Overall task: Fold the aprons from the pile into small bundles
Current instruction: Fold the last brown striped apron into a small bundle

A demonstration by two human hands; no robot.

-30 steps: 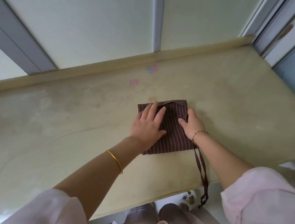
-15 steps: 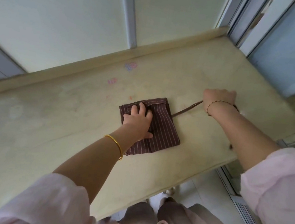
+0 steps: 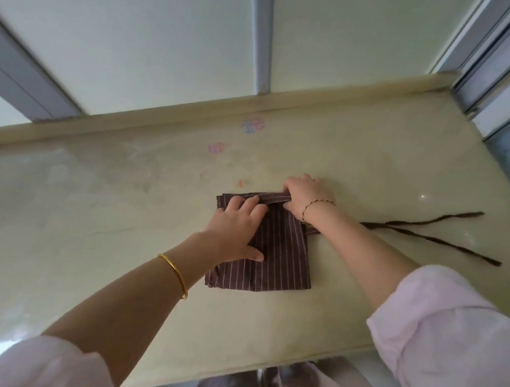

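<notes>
Counter [image 3: 85,204] lies open left of apron [image 3: 280,261]; ties [image 3: 381,225], apparently flat, cross right.

Your left hand [image 3: 236,229] covers apron's [image 3: 280,261] far-left part. Your right forearm hides where straps [image 3: 428,237] meet cloth. Right hand [image 3: 306,196] masks far fold's end. Table [image 3: 83,220] cut by left edge. Stickers [image 3: 253,125] too blurred to read.

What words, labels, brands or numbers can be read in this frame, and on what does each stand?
No text here can be read.
The pink-and-blue mark on the countertop: too blurred to read.
The pink mark nearer on the same surface: too blurred to read.
The striped apron: no label or print shows.
</notes>
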